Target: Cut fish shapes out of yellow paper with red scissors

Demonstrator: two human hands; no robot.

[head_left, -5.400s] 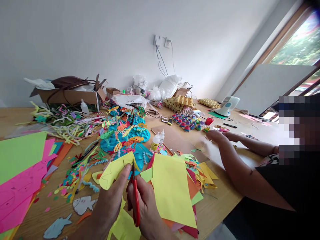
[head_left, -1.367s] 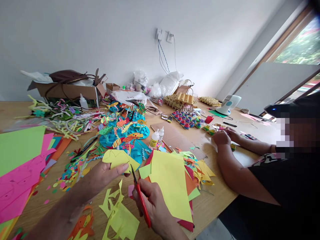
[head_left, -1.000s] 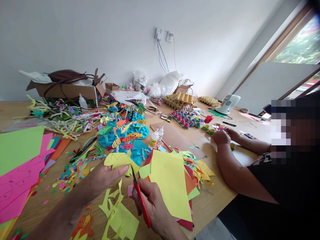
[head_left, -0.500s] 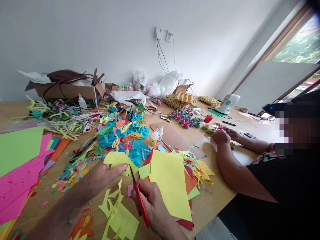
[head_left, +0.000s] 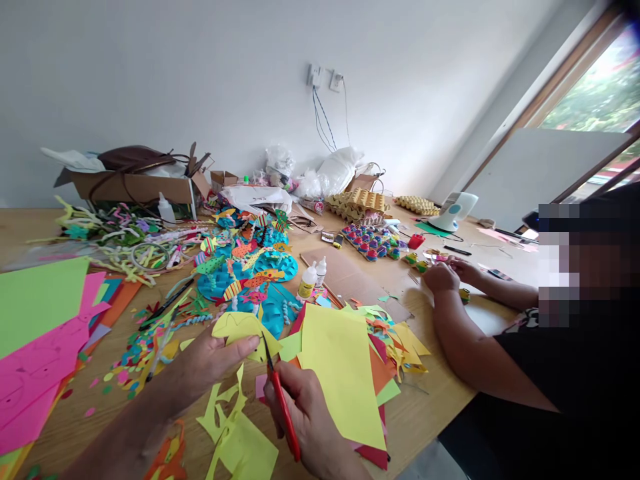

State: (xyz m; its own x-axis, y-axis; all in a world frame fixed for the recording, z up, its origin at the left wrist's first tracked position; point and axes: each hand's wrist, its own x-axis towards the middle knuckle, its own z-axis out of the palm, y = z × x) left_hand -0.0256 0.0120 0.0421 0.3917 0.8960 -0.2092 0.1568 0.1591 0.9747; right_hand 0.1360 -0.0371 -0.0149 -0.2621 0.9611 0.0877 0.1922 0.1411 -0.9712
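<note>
A small yellow paper piece (head_left: 240, 327) with pencil lines is pinched between the thumb and fingers of my left hand (head_left: 213, 363). My right hand (head_left: 303, 407) grips red-handled scissors (head_left: 283, 410), whose dark blades touch the right part of that piece. Yellow paper scraps (head_left: 243, 437) lie on the table below my hands. Beside my right hand, a large yellow sheet (head_left: 340, 367) rests on a stack of coloured paper. Behind my hands stand blue painted shapes (head_left: 273, 313) with colourful paper fish around them.
Two glue bottles (head_left: 307, 280) stand beyond the sheet. Pink paper (head_left: 43, 373) lies at the left, near scattered paper dots (head_left: 123, 375). A person's hands (head_left: 443, 275) work at the right, near painted egg-carton pieces (head_left: 373, 241). A cardboard box (head_left: 140, 189) sits by the wall.
The view has shifted slightly. The yellow piece has tilted a little in my left hand, and the scissors remain at its right side. The other person has leaned slightly to the left.
</note>
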